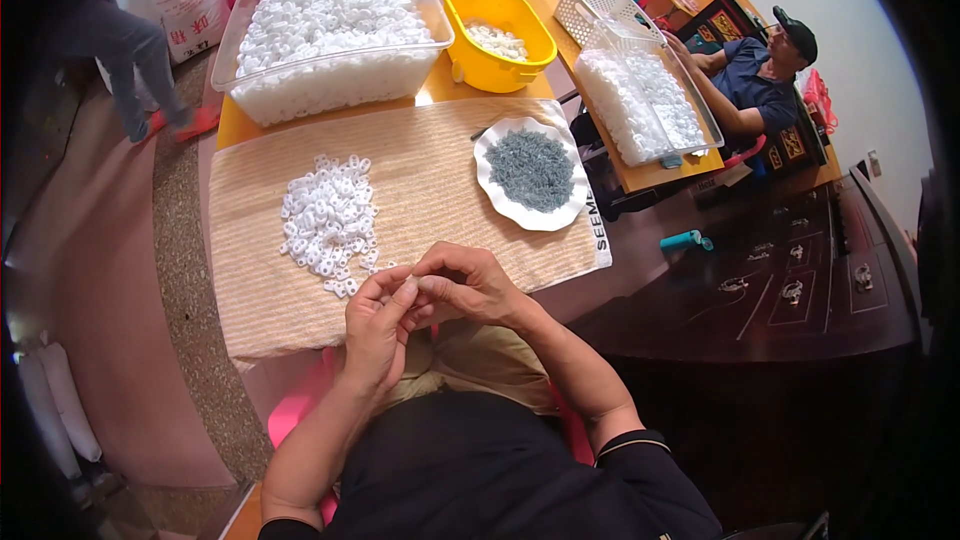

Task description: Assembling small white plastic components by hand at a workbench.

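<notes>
While our left hand (378, 325) and right hand (465, 285) pinched one white plastic piece (409, 287) near the loose pile (330, 220), it looked light, stiff, best gripped by its edges.

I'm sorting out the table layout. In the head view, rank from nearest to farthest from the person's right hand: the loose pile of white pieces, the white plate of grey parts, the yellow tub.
From the right hand:
1. Loose pile of white pieces, on the cloth, up-left. The white plate is nearly as close.
2. White plate of grey parts, up-right.
3. Yellow tub, far edge, plainly farthest.
</notes>
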The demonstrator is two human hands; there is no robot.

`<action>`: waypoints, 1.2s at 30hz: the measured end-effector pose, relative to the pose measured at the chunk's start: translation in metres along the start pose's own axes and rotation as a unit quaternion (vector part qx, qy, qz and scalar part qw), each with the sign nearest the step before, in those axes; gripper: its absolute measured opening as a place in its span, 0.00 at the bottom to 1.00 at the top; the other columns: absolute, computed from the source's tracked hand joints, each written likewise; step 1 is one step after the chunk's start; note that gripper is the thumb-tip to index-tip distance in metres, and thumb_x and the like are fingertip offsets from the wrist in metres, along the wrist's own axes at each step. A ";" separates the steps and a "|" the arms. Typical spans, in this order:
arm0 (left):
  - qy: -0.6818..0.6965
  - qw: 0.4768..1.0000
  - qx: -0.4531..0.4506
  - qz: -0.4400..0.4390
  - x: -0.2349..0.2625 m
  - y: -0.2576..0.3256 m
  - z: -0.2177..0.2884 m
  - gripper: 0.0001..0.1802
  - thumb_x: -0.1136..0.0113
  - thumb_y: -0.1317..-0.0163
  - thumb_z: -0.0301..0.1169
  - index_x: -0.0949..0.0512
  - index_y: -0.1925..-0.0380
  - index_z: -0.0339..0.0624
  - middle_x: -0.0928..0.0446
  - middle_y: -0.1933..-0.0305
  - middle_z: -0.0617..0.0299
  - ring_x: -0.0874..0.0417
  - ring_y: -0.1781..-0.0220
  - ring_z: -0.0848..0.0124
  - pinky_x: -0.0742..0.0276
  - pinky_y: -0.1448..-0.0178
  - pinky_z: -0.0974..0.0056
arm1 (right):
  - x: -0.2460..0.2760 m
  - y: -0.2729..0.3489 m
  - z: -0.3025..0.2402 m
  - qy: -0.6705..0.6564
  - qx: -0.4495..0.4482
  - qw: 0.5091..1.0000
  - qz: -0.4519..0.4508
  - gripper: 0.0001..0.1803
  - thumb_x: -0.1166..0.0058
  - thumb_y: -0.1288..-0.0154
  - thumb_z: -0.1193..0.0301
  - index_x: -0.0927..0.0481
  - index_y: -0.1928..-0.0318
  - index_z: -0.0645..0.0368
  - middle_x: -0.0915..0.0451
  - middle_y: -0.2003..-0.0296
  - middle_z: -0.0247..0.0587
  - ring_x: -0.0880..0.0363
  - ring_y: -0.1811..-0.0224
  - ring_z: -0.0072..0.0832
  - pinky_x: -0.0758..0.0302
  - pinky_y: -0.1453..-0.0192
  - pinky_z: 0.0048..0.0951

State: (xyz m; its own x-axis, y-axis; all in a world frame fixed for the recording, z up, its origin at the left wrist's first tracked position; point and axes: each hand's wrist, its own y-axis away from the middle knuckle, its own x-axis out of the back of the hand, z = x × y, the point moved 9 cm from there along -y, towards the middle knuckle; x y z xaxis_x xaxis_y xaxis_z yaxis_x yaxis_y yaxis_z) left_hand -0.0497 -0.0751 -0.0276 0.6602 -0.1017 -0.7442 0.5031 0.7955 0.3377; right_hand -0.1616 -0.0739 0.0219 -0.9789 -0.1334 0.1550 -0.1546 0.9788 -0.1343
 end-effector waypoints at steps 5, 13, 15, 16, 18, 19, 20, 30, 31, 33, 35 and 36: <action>-0.002 1.000 0.019 -0.002 0.001 0.000 -0.003 0.08 0.42 0.36 0.25 0.24 0.58 0.36 0.20 0.65 0.59 0.18 0.66 0.74 0.18 0.60 0.71 | 0.001 0.002 0.009 -0.046 -0.033 0.998 0.003 0.05 0.46 0.33 0.74 0.22 0.60 0.63 0.24 0.68 0.31 0.27 0.67 0.14 0.29 0.64 0.18; -0.043 0.999 0.011 -0.008 0.004 -0.001 -0.004 0.08 0.42 0.35 0.29 0.24 0.60 0.36 0.20 0.68 0.59 0.19 0.69 0.75 0.18 0.62 0.71 | 0.003 0.001 -0.009 0.005 0.016 1.000 -0.001 0.05 0.45 0.34 0.74 0.23 0.61 0.63 0.24 0.69 0.33 0.27 0.68 0.16 0.30 0.65 0.19; -0.048 0.999 0.012 -0.012 0.003 -0.001 -0.005 0.08 0.42 0.34 0.30 0.24 0.60 0.36 0.21 0.68 0.59 0.19 0.69 0.75 0.18 0.62 0.70 | 0.013 0.001 -0.016 0.066 0.017 0.998 0.014 0.05 0.45 0.35 0.74 0.23 0.61 0.63 0.24 0.70 0.35 0.26 0.69 0.19 0.29 0.66 0.20; -0.046 0.999 0.009 -0.012 0.002 0.000 -0.004 0.08 0.43 0.34 0.31 0.25 0.61 0.37 0.21 0.68 0.60 0.19 0.69 0.75 0.18 0.62 0.70 | 0.022 0.001 -0.021 0.127 0.017 0.991 0.029 0.05 0.44 0.36 0.74 0.23 0.62 0.63 0.24 0.70 0.37 0.25 0.70 0.21 0.28 0.66 0.22; -0.044 0.999 0.006 -0.010 0.000 0.001 -0.003 0.08 0.43 0.34 0.32 0.25 0.62 0.37 0.22 0.69 0.60 0.20 0.69 0.75 0.18 0.63 0.70 | 0.045 -0.002 -0.032 0.183 0.042 0.979 0.080 0.04 0.43 0.38 0.76 0.23 0.64 0.63 0.24 0.70 0.38 0.25 0.70 0.22 0.28 0.67 0.22; -0.047 0.999 0.012 -0.010 -0.001 0.001 -0.003 0.08 0.43 0.34 0.32 0.26 0.63 0.38 0.22 0.68 0.60 0.20 0.69 0.75 0.18 0.63 0.70 | 0.062 -0.003 -0.041 0.238 0.067 0.960 0.132 0.04 0.42 0.40 0.78 0.22 0.65 0.64 0.24 0.71 0.39 0.25 0.70 0.23 0.28 0.67 0.23; -0.050 0.999 0.017 -0.008 -0.001 0.001 -0.004 0.08 0.43 0.34 0.31 0.26 0.63 0.38 0.22 0.68 0.60 0.20 0.69 0.75 0.18 0.63 0.69 | 0.075 -0.005 -0.041 0.308 0.064 0.938 0.146 0.04 0.42 0.41 0.78 0.22 0.65 0.63 0.23 0.70 0.41 0.23 0.70 0.28 0.27 0.66 0.26; -0.066 0.997 0.030 -0.022 -0.003 0.002 -0.009 0.06 0.40 0.38 0.25 0.26 0.64 0.37 0.21 0.68 0.60 0.19 0.69 0.75 0.20 0.63 0.71 | 0.133 -0.030 -0.012 0.573 -0.044 0.814 0.088 0.09 0.45 0.41 0.70 0.18 0.60 0.55 0.22 0.61 0.40 0.20 0.60 0.41 0.25 0.56 0.39; -0.073 0.997 0.036 -0.020 -0.002 0.002 -0.010 0.05 0.40 0.38 0.25 0.26 0.65 0.37 0.22 0.68 0.60 0.19 0.68 0.75 0.19 0.61 0.70 | 0.133 -0.032 -0.009 0.577 -0.053 0.811 0.078 0.08 0.46 0.41 0.69 0.18 0.62 0.54 0.23 0.60 0.40 0.20 0.60 0.41 0.25 0.55 0.40; -0.080 0.996 0.042 -0.017 -0.003 0.003 -0.010 0.05 0.40 0.38 0.25 0.26 0.66 0.38 0.22 0.67 0.60 0.20 0.67 0.74 0.18 0.59 0.69 | 0.130 -0.036 -0.007 0.590 -0.058 0.803 0.066 0.07 0.47 0.41 0.69 0.18 0.63 0.54 0.23 0.61 0.40 0.20 0.61 0.41 0.25 0.56 0.41; -0.075 0.996 0.040 -0.018 -0.003 0.003 -0.009 0.05 0.40 0.38 0.25 0.26 0.66 0.37 0.22 0.68 0.60 0.20 0.67 0.74 0.19 0.59 0.70 | 0.129 -0.037 -0.005 0.602 -0.063 0.794 0.053 0.07 0.48 0.40 0.69 0.19 0.64 0.54 0.24 0.61 0.40 0.20 0.61 0.41 0.25 0.57 0.41; -0.075 0.996 0.040 -0.018 -0.003 0.003 -0.010 0.05 0.40 0.38 0.25 0.26 0.66 0.37 0.22 0.68 0.60 0.20 0.67 0.74 0.19 0.59 0.70 | 0.128 -0.038 -0.005 0.608 -0.053 0.791 0.049 0.06 0.49 0.40 0.69 0.19 0.66 0.55 0.24 0.62 0.41 0.20 0.62 0.42 0.24 0.58 0.41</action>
State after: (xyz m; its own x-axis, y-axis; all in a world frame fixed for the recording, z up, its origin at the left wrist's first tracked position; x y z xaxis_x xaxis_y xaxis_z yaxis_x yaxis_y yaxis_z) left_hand -0.0554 -0.0664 -0.0295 0.7141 -0.2214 -0.6641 0.5664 0.7403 0.3623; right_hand -0.2800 -0.1276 0.0514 -0.1237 0.1282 0.9840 -0.0110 0.9914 -0.1306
